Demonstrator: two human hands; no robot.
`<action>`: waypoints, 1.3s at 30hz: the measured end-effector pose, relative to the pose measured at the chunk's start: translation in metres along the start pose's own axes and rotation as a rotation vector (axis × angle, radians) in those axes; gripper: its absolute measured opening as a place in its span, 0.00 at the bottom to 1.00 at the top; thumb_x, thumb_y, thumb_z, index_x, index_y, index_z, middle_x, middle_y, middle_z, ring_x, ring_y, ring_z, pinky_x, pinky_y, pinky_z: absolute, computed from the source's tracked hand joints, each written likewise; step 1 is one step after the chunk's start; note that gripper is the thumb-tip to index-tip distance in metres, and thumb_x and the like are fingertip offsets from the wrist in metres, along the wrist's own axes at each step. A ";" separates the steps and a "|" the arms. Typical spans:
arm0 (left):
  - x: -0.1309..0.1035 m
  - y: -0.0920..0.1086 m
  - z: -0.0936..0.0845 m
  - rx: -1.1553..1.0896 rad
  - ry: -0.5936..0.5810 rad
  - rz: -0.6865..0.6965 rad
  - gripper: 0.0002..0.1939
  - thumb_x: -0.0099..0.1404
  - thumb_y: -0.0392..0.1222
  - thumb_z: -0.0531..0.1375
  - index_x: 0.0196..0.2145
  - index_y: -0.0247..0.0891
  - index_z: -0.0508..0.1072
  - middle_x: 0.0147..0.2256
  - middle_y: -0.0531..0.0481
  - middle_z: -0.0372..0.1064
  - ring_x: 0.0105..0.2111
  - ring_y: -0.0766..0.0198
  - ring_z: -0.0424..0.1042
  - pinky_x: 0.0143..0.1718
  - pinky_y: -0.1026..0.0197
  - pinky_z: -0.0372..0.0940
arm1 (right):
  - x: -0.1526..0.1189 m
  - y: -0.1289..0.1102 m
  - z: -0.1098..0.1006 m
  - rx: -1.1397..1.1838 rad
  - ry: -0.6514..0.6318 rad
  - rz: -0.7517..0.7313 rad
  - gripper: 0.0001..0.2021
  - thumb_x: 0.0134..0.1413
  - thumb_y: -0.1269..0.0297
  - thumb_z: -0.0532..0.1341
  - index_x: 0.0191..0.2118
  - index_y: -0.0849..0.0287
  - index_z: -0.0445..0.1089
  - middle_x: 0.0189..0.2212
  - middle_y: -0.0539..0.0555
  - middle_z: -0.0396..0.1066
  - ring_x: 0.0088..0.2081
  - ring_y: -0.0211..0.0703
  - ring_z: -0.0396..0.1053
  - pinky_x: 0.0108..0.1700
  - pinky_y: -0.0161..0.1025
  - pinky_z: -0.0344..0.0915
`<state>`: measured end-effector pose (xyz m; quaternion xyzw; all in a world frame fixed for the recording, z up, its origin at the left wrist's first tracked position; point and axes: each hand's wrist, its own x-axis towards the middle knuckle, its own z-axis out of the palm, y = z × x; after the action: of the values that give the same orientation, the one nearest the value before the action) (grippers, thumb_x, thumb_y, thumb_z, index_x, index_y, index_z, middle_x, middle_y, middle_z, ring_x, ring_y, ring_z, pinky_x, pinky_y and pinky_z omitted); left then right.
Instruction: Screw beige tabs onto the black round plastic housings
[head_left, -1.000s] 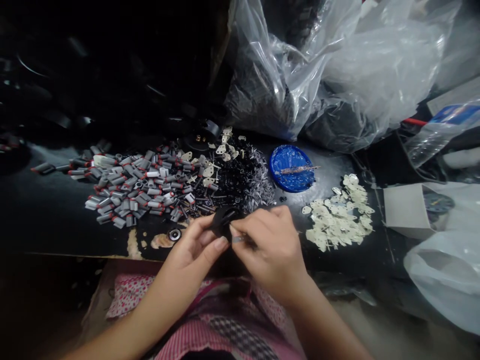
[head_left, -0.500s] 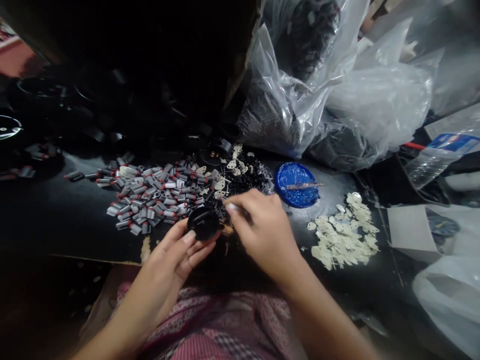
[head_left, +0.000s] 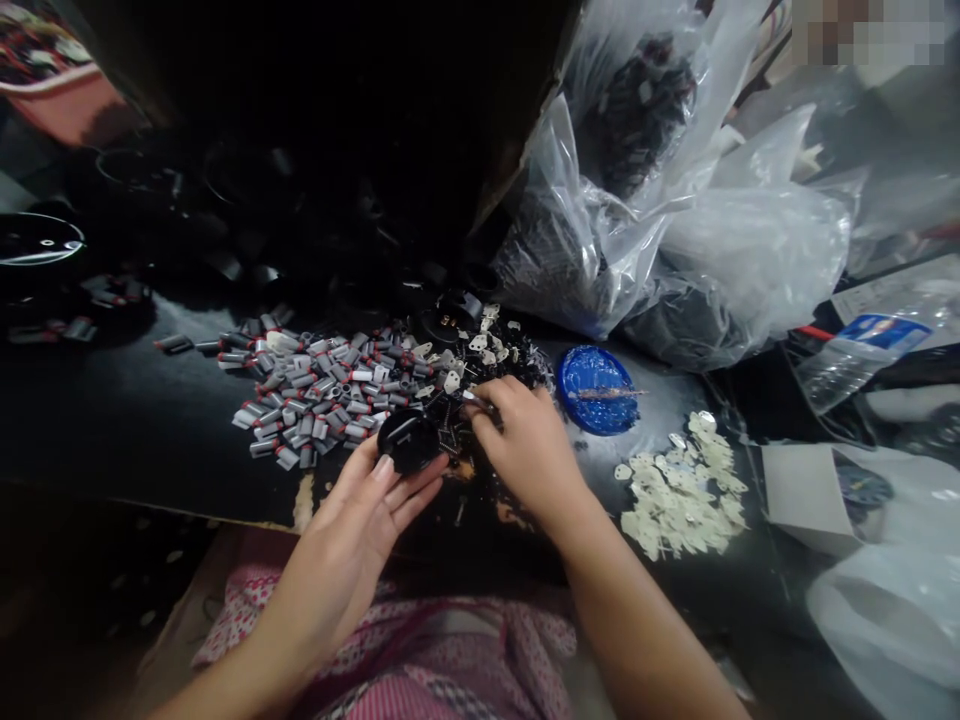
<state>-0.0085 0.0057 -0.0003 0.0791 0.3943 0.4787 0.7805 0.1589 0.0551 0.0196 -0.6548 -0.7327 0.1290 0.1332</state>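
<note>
My left hand (head_left: 367,510) is closed on a round black plastic part (head_left: 409,440), its hollow side tilted up, thumb on the near rim. To its right, my right hand (head_left: 517,440) is closed in a pinch just over the small parts. Between its thumb and forefinger shows a slim dark piece with a pale end (head_left: 472,398), too small to name. Small dark springs (head_left: 448,435) lie between the two hands. Grey cylinders with red ends (head_left: 322,385) form a pile left of the black part. Pale flat plates with holes (head_left: 491,350) lie beyond my right hand.
A blue lid (head_left: 592,365) smeared with a shiny substance, a thin stick across it, sits to the right. Beside it is a pile of pale plates (head_left: 682,495). Clear plastic bags (head_left: 600,240) stand behind. A bottle (head_left: 855,355) and an open white box (head_left: 806,495) are farther right.
The view has shifted a little, so the table's things sit slightly lower. My right hand has drawn away from the black part toward the small parts; my left hand keeps its hold.
</note>
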 end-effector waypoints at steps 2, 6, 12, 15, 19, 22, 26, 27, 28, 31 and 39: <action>0.000 0.000 0.001 -0.007 -0.009 0.006 0.09 0.68 0.42 0.57 0.45 0.44 0.73 0.49 0.50 0.75 0.51 0.53 0.72 0.54 0.50 0.65 | -0.003 0.002 -0.002 0.115 0.035 0.022 0.04 0.58 0.69 0.57 0.36 0.58 0.69 0.35 0.53 0.73 0.38 0.46 0.69 0.43 0.44 0.57; 0.001 0.003 0.006 -0.063 -0.010 -0.036 0.09 0.68 0.42 0.57 0.44 0.43 0.74 0.48 0.49 0.75 0.50 0.53 0.73 0.52 0.50 0.68 | -0.019 -0.006 -0.009 0.415 0.092 0.048 0.02 0.58 0.67 0.59 0.35 0.56 0.69 0.34 0.51 0.73 0.38 0.42 0.70 0.42 0.41 0.61; 0.001 0.007 0.011 -0.136 -0.028 -0.139 0.09 0.68 0.38 0.56 0.35 0.40 0.77 0.40 0.48 0.79 0.47 0.58 0.75 0.50 0.56 0.70 | -0.046 -0.025 -0.008 0.659 -0.038 0.145 0.02 0.56 0.68 0.61 0.32 0.56 0.69 0.32 0.48 0.73 0.35 0.38 0.70 0.38 0.37 0.62; 0.001 0.006 0.011 -0.132 -0.026 -0.134 0.08 0.67 0.37 0.57 0.34 0.39 0.77 0.40 0.48 0.79 0.45 0.59 0.76 0.49 0.56 0.70 | -0.050 -0.025 -0.006 0.661 -0.056 0.196 0.03 0.55 0.67 0.62 0.30 0.56 0.68 0.30 0.47 0.72 0.33 0.38 0.69 0.37 0.37 0.62; 0.000 0.007 0.011 -0.103 -0.023 -0.148 0.08 0.68 0.37 0.55 0.37 0.38 0.75 0.40 0.47 0.79 0.44 0.58 0.77 0.47 0.56 0.72 | -0.054 -0.019 -0.004 0.524 0.095 0.002 0.01 0.57 0.69 0.62 0.35 0.57 0.70 0.32 0.48 0.74 0.35 0.39 0.70 0.40 0.40 0.61; 0.000 0.009 0.012 -0.081 0.003 -0.190 0.09 0.69 0.35 0.53 0.43 0.36 0.72 0.45 0.42 0.77 0.45 0.56 0.76 0.44 0.57 0.73 | -0.059 -0.014 -0.002 0.380 0.197 -0.212 0.05 0.57 0.72 0.62 0.40 0.58 0.71 0.34 0.51 0.75 0.37 0.40 0.71 0.42 0.42 0.59; 0.000 0.008 0.013 -0.061 0.053 -0.203 0.06 0.67 0.34 0.55 0.40 0.37 0.72 0.41 0.43 0.78 0.41 0.57 0.78 0.42 0.58 0.73 | -0.064 -0.010 -0.003 0.283 0.224 -0.318 0.08 0.56 0.75 0.61 0.41 0.58 0.71 0.36 0.52 0.75 0.37 0.40 0.71 0.41 0.43 0.57; 0.001 0.007 0.013 -0.045 0.064 -0.197 0.05 0.66 0.34 0.57 0.39 0.38 0.72 0.39 0.46 0.78 0.39 0.58 0.78 0.42 0.58 0.73 | -0.064 -0.010 -0.003 0.278 0.232 -0.325 0.08 0.57 0.76 0.60 0.41 0.58 0.70 0.36 0.52 0.75 0.36 0.40 0.71 0.40 0.43 0.57; 0.001 0.005 0.012 -0.026 0.066 -0.181 0.05 0.64 0.34 0.59 0.39 0.39 0.73 0.36 0.49 0.78 0.37 0.59 0.79 0.41 0.59 0.73 | -0.064 -0.010 -0.003 0.276 0.241 -0.333 0.08 0.57 0.76 0.59 0.40 0.58 0.70 0.36 0.52 0.75 0.35 0.39 0.71 0.40 0.43 0.57; 0.001 -0.002 0.009 0.060 0.009 -0.108 0.09 0.61 0.37 0.64 0.41 0.44 0.75 0.34 0.54 0.77 0.35 0.63 0.78 0.43 0.62 0.71 | -0.061 -0.010 -0.004 0.248 0.254 -0.346 0.07 0.57 0.76 0.58 0.40 0.59 0.69 0.34 0.51 0.75 0.34 0.39 0.72 0.39 0.43 0.56; -0.001 -0.006 0.005 0.187 -0.100 -0.060 0.09 0.62 0.43 0.63 0.41 0.49 0.76 0.38 0.57 0.76 0.39 0.69 0.74 0.46 0.67 0.67 | -0.057 -0.011 -0.002 0.188 0.246 -0.346 0.07 0.57 0.75 0.58 0.40 0.59 0.69 0.32 0.51 0.74 0.33 0.39 0.71 0.38 0.42 0.53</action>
<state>-0.0012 0.0029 0.0001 0.1636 0.4000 0.4118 0.8023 0.1553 -0.0027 0.0243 -0.5147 -0.7972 0.0912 0.3021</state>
